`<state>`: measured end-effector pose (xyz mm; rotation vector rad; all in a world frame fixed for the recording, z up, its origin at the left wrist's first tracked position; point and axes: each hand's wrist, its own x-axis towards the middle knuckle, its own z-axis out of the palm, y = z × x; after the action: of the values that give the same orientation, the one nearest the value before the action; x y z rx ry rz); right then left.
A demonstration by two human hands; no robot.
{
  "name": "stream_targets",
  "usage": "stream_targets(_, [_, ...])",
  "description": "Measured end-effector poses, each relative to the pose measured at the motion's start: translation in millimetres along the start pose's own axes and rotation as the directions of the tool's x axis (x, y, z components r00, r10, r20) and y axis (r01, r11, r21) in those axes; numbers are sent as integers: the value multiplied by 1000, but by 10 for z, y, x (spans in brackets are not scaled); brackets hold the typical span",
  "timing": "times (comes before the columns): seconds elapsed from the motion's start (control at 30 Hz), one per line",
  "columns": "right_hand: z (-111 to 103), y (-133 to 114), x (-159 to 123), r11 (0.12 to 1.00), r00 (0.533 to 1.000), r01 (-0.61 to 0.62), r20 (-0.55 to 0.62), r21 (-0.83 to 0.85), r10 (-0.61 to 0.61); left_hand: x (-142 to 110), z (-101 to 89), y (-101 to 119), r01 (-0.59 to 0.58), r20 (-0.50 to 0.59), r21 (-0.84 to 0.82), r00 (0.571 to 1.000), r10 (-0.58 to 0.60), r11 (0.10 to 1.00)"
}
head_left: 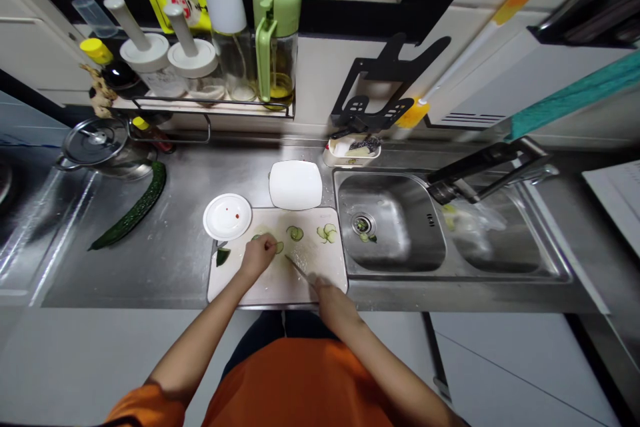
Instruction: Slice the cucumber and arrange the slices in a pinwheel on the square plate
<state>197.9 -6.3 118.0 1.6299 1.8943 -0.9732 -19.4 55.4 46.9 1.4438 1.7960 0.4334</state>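
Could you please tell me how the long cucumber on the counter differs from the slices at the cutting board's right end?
The long cucumber is one curved piece; the slices are several thin pieces, bunched together. The cucumber shows dark green skin, the slices mostly pale flesh. The cucumber lies on the counter, the slices on the cutting board. Both show some green.

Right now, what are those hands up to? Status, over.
Right hand gripping knife. Left hand by cucumber slice, over cutting board. Round plate covers board's far left corner.
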Motion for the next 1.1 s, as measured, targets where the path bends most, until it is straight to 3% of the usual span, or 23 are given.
stream_targets(0.1, [53,72,22,1000,1000,-6,-6,16,7,-14,91,-34,189,34,-201,982,-186,961])
stream_targets(0.2, [78,119,37,1000,1000,-11,-28,12,11,-68,184,-43,291,113,-338,957,-268,895])
stream_targets(0.27, [73,116,43,1000,999,-14,-37,-4,14,-115,204,-36,272,85,-312,962,-259,910])
stream_targets(0.4, [31,25,50,1000,1000,-5,-31,-15,4,-182,149,-14,116,-54,-66,991,-119,991])
stream_targets(0.5, [-10,-91,53,1000,1000,12,-26,-1,-12,-193,105,-7,100,-66,23,993,-99,995])
stream_targets(0.7, [-67,-272,69,1000,999,-3,-47,-21,2,-166,116,-37,154,-53,33,987,-152,987])
stream_targets(1.1, [-133,-347,84,999,1000,0,-10,-36,0,-146,130,-62,176,-54,-1,983,-175,984])
